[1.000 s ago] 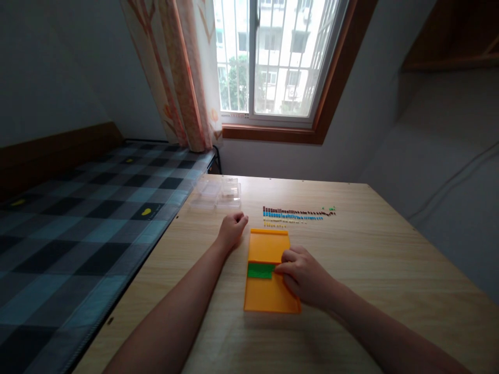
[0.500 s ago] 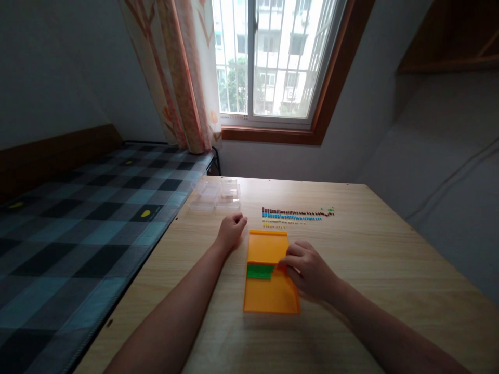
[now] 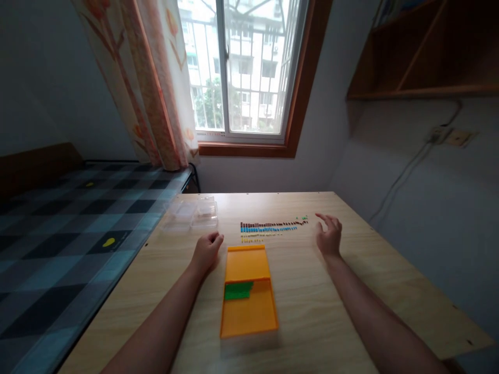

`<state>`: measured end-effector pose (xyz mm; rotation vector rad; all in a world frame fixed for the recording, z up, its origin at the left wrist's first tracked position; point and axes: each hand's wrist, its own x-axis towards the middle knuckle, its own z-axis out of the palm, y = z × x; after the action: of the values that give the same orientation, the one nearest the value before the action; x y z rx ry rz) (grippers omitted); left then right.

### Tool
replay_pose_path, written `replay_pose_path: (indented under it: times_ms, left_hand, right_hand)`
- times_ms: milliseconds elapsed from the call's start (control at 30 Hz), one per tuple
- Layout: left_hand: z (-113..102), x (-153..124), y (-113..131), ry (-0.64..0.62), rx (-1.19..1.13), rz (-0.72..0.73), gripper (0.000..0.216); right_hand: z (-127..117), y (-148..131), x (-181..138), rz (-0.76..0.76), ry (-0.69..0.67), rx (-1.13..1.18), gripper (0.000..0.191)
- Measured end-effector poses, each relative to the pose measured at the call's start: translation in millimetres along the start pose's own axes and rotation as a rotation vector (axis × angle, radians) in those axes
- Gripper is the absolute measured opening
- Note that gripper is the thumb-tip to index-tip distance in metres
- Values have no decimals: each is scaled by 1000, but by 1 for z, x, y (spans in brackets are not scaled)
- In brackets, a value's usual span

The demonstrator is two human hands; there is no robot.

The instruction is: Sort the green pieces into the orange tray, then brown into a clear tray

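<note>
An orange tray (image 3: 249,311) lies on the wooden table (image 3: 351,291) in front of me, with a patch of green pieces (image 3: 237,290) set in its middle left. My left hand (image 3: 206,251) rests on the table just left of the tray's far end, fingers curled in a loose fist, nothing seen in it. My right hand (image 3: 329,235) hovers further right with its fingers apart and empty, close to the right end of the rows of small coloured pieces (image 3: 268,227), brown, blue, yellow and a few green.
A clear plastic compartment box (image 3: 191,215) sits at the table's far left. A bed with a checked cover (image 3: 70,223) runs along the left edge. Behind are a window, a curtain, a wall shelf at upper right and a cable on the right wall.
My right hand has left the orange tray and moved up and right toward the end of the rows, opening. The view has tilted and shifted. The left hand keeps its place.
</note>
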<state>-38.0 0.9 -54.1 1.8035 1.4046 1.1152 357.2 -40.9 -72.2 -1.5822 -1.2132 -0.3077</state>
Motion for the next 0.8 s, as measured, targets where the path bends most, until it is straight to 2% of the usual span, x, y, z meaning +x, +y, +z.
replay_pose_path:
  times_ms: [133,233,300,467,800]
  left_hand:
    - [-1,0,1,9,7,-1,39]
    - [-2,0,2,14,15,1,39]
    - [-2,0,3,16,23,4,38]
    - [-2,1,3,14,29,3,38]
    - [-1,0,2,24,17,14,40]
  right_hand:
    - [21,38,3,172,5,-44,43]
    - [32,53,2,202,-55,-45,33]
    - [37,58,1,195,-104,-45,26]
    - [49,65,4,197,-191,-75,31]
    - [69,76,36,263,-222,-121,30]
